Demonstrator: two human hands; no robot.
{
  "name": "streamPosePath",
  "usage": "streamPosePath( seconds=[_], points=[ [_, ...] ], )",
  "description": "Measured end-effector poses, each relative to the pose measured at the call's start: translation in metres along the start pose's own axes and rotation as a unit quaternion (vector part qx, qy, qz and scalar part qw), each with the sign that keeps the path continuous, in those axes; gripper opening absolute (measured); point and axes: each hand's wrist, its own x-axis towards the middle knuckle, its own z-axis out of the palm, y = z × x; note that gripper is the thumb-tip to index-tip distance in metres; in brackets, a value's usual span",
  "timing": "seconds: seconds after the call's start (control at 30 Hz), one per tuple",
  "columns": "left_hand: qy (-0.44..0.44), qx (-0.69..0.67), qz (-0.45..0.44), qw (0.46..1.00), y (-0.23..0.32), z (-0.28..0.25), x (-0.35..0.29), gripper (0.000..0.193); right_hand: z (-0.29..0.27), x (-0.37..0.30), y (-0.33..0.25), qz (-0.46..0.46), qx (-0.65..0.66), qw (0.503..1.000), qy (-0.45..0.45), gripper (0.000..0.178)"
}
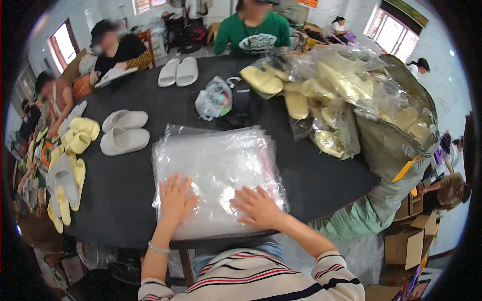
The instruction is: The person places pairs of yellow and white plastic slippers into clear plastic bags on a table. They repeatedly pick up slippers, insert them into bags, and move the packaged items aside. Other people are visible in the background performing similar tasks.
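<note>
Left hand [175, 203] and right hand [259, 206] lie flat, fingers spread, gripping nothing, on stacked clear plastic bags [216, 158] at the near side of a black table [321, 183]. This looks like smoothing; taking one would call for pinching a single edge

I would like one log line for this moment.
left hand: spread on plastic bags; right hand: spread on same bags; bagged yellow slippers: heaped at right

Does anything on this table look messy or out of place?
Slightly. The clear bags under the left hand and right hand aren't squared: edges jut out at the back. Bagged yellow slippers also lie jumbled at the sack, some on the table.
</note>
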Motion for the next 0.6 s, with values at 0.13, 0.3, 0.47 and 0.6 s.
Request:
streamPosePath(
  seconds=[0.13, 0.3, 0.47, 0.6],
  points=[
    [0.000, 0.010, 0.006, 1.000, -0.002, 0.007, -0.003, 0.069, 0.008, -0.024, 0.016, 0.010, 0.039, 0.996, 0.085, 0.052],
    [-0.060, -0.008, 0.002, 0.998, -0.003, 0.003, -0.001, 0.068, -0.001, -0.047, 0.024, -0.067, 0.016, 0.980, 0.187, 0.037],
    [-0.061, -0.014, 0.020, 0.998, -0.006, 0.005, 0.002, 0.069, -0.010, -0.053, 0.031, -0.084, 0.047, 0.975, 0.202, 0.029],
    [-0.024, -0.015, 0.025, 0.999, -0.003, 0.007, -0.002, 0.073, -0.023, -0.060, 0.037, -0.042, 0.135, 0.981, 0.132, 0.020]
  ],
)
